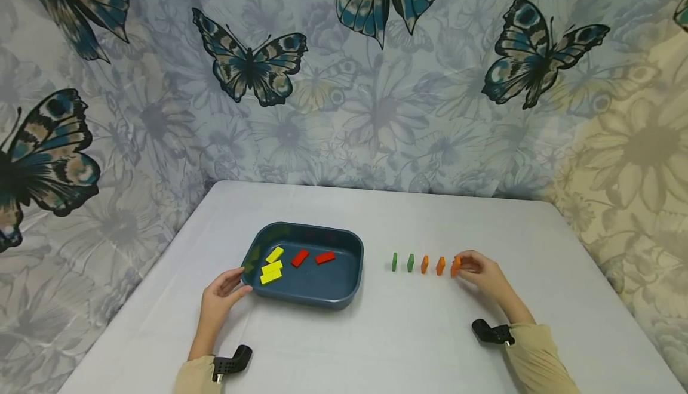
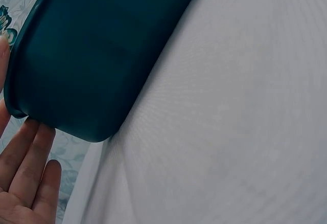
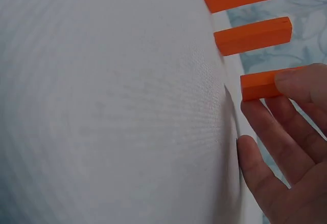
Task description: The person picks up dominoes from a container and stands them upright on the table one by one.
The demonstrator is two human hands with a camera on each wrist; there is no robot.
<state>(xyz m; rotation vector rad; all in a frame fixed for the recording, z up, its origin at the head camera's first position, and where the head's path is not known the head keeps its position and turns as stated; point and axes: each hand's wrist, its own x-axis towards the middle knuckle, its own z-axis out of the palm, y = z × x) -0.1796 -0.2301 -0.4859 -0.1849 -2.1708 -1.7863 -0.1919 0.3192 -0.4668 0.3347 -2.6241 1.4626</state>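
Observation:
My left hand (image 1: 219, 301) rests its fairly straight fingers against the left end of a dark blue tray (image 1: 309, 302). In the left wrist view, fingertips (image 2: 43, 132) touch the tray's outer wall below the rim. My right hand (image 1: 484, 274) pinches an orange domino (image 3: 258, 85) between thumb and fingers, upright at the right end of a row. Beside it stand two more orange dominoes, one nearer (image 1: 441, 265) and one farther (image 1: 425, 264), then two green dominoes, one (image 1: 411, 262) closer and one (image 1: 395, 261) at the left end.
Inside the tray lie three yellow dominoes (image 1: 271, 267) close together on the left, and two red dominoes, one (image 1: 300, 258) near the middle and one (image 1: 325, 257) farther right. A white cloth covers the table (image 1: 398, 340). Butterfly-patterned fabric (image 1: 376, 113) rises behind it.

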